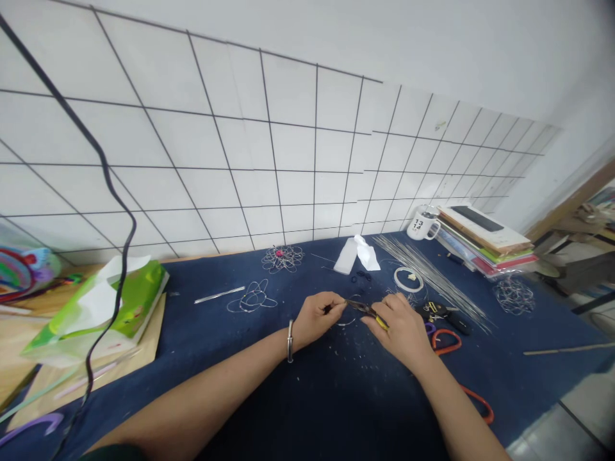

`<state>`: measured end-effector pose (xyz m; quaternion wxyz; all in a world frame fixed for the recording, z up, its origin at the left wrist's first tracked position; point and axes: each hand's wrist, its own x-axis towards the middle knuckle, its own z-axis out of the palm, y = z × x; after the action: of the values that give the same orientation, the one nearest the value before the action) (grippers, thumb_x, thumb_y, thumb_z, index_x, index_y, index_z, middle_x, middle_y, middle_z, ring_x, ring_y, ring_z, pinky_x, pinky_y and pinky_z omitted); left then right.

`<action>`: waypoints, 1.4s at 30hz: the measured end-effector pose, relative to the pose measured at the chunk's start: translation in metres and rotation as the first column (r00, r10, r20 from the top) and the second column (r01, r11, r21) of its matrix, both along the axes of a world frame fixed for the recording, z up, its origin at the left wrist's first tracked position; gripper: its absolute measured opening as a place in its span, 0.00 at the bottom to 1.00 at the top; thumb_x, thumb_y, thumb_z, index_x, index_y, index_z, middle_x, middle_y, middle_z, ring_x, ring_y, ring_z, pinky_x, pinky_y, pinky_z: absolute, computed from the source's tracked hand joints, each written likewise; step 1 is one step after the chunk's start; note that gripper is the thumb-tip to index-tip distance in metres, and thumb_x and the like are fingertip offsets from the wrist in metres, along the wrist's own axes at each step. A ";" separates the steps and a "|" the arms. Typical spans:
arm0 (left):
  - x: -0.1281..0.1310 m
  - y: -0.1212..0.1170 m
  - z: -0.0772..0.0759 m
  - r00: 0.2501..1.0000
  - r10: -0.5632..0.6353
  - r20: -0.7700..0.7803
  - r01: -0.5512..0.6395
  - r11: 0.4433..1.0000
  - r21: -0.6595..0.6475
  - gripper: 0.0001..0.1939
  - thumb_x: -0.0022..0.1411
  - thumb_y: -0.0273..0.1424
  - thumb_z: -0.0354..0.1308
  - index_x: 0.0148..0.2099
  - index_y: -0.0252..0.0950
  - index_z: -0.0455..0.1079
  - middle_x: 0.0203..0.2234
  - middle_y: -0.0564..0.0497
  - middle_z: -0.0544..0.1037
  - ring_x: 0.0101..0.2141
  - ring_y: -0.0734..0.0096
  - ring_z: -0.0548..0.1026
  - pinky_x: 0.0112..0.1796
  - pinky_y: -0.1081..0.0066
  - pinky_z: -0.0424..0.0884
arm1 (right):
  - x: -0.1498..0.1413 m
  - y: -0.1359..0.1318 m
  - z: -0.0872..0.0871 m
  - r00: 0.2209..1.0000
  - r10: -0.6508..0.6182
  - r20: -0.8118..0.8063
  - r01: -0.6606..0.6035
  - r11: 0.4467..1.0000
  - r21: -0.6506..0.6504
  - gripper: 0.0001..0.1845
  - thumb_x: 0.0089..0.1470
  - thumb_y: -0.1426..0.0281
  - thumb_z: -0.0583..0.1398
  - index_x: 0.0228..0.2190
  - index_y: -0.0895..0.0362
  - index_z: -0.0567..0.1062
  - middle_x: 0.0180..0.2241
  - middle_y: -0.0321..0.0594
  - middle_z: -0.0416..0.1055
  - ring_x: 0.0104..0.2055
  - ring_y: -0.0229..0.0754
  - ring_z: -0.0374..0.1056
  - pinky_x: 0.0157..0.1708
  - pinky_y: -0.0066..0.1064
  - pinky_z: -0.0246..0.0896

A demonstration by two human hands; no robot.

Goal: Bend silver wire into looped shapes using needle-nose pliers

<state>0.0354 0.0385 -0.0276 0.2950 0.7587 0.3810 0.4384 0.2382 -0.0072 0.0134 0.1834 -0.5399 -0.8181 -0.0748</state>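
My right hand (400, 330) is closed around pliers (364, 308) with yellow handles, their jaws pointing left. My left hand (319, 315) has its fingers pinched together at the jaw tips, on a thin wire (346, 323) that curves in a loop below the pliers. How the jaws sit on the wire is too small to tell. To the left lies a flower-shaped piece of looped wire (255, 297). Behind it sits a fuller wire flower (282, 258) with a pink centre.
On the blue cloth (230, 371) lie a bundle of straight wires (432, 275), a white wire coil (409, 280), black-handled tools (435, 312) and orange-handled scissors (446, 342). A mug (423, 224) and stacked books (485, 237) stand back right. A tissue pack (139, 301) and hanging black cable (125, 250) are left.
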 end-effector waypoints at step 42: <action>0.001 -0.001 0.000 0.997 0.081 0.007 -0.081 0.996 0.029 0.06 0.52 0.25 0.51 0.27 0.32 0.68 0.18 0.55 0.68 0.20 0.80 0.63 0.23 0.80 0.59 | -0.007 -0.003 0.001 0.996 -0.020 0.081 0.017 0.999 0.037 0.14 0.55 0.60 0.51 0.26 0.56 0.68 0.27 0.41 0.60 0.35 0.42 0.56 0.29 0.29 0.49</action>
<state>0.0365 0.0378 -0.0280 0.2670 0.7457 0.4040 0.4576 0.2308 -0.0098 0.0144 0.1587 -0.5404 -0.8185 -0.1131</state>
